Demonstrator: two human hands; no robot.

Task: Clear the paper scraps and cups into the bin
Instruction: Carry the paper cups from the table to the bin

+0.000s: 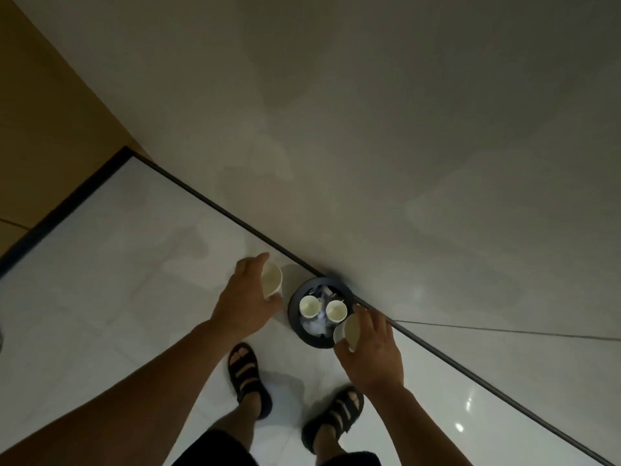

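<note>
Two cups in hand, two more lying in the bin (293, 314).

Both hands hang above the bin, which stands on the floor (117, 264) tight against the wall (403, 129), probably so that it stays out of the way. The left hand (247, 297) has its fingers curled round the left cup (271, 280), mouth up, just left of the bin's rim. The right hand (373, 351) pinches the right cup (349, 329) between thumb and fingers over the bin's near right rim, tilted inward, which looks like a ready drop. Inside the bin two upright cups (309, 306) sit on white paper scraps (314, 326). The right cup seems next to go; the left one needs to come across over the bin first.
</note>
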